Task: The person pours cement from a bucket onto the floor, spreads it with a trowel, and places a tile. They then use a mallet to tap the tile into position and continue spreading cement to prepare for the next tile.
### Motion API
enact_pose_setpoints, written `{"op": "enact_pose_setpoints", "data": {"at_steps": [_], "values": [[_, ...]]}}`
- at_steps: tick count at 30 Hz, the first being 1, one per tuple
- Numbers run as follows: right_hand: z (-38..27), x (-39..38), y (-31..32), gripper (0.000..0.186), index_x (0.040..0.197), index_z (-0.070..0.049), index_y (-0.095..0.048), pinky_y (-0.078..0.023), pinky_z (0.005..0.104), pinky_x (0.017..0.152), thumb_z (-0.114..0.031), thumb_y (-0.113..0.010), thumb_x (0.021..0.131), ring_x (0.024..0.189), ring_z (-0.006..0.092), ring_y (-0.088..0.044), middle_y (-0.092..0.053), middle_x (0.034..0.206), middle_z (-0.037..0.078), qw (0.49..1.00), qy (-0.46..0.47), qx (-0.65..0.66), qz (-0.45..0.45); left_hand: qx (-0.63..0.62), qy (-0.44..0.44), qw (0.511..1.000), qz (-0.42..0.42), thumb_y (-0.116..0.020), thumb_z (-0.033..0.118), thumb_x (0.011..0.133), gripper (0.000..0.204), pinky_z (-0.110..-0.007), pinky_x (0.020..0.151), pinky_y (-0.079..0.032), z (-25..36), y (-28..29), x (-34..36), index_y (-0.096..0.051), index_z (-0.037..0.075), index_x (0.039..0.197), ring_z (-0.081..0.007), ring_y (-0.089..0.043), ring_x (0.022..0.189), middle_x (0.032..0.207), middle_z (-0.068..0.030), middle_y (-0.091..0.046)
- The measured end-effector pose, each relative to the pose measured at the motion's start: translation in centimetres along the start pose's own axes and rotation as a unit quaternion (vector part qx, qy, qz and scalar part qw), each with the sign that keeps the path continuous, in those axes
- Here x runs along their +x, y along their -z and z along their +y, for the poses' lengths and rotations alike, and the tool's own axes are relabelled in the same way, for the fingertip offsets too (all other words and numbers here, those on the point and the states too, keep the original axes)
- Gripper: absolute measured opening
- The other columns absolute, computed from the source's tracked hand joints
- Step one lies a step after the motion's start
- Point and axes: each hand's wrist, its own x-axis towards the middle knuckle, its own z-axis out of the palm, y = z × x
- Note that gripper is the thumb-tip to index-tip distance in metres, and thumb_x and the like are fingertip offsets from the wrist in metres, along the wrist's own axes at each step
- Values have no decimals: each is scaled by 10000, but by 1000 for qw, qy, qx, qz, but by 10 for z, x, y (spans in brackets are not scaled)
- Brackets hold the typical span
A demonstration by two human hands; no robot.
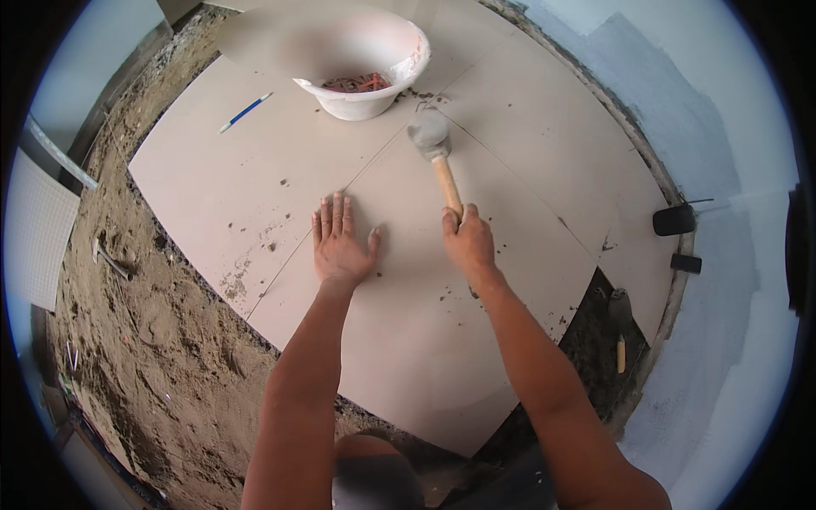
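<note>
My right hand (470,245) is wrapped round the wooden handle of a rubber mallet (444,177). The mallet's grey head is over the pale floor tiles, close to a joint line; whether it touches the surface I cannot tell. Flat on a large beige floor tile (408,340) lies my left hand (343,246), fingers spread, beside the joint with the neighbouring tile. Crumbs of mortar are scattered around both hands. Beyond them stands a white basin (361,104) with small red pieces in its bottom; a blur covers its upper left part.
A blue pen (245,113) lies on the tiles at far left. Rough sand (161,314) borders them on the left, with a metal tool (110,259) on it. At right, a trowel (621,353) rests in a dark mortar gap. A black cup-like object (673,220) is near the wall.
</note>
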Motion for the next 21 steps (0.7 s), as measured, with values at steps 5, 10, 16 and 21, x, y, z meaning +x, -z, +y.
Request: {"op": "enact_pose_setpoints", "data": {"at_steps": [5, 10, 16, 21], "values": [[24, -45, -54, 325, 1025, 26, -493, -529, 435, 722, -263, -585, 908, 839, 373, -634, -621, 861, 199, 988, 74, 19, 131, 13, 8, 1000, -22, -349, 506, 920, 734, -367, 1195, -20, 11, 6, 2, -207, 69, 1492, -201, -57, 1461, 1572, -49, -160], [27, -70, -64, 311, 1011, 23, -504, -517, 422, 689, -263, -581, 917, 819, 344, -633, -615, 837, 188, 997, 23, 78, -8, 18, 5, 1000, 0, -379, 485, 912, 722, -379, 1195, -41, 8, -1, 0, -241, 64, 1482, -219, -90, 1458, 1561, -65, -194], [58, -98, -34, 396, 901, 8, -570, -493, 356, 643, -382, -531, 954, 685, 239, -594, -593, 760, 118, 720, -127, 577, -363, 31, -6, 999, 29, -365, 510, 907, 725, -371, 1194, -65, 0, -13, -3, -283, 58, 1467, -225, -127, 1450, 1551, -90, -222], [70, -116, -15, 448, 866, -3, -563, -489, 361, 623, -433, -489, 967, 634, 222, -568, -574, 727, 106, 653, -159, 652, -351, 15, -14, 998, 51, -337, 550, 909, 740, -363, 1191, -71, -3, -20, 1, -313, 53, 1456, -229, -134, 1450, 1548, -95, -231]]}}
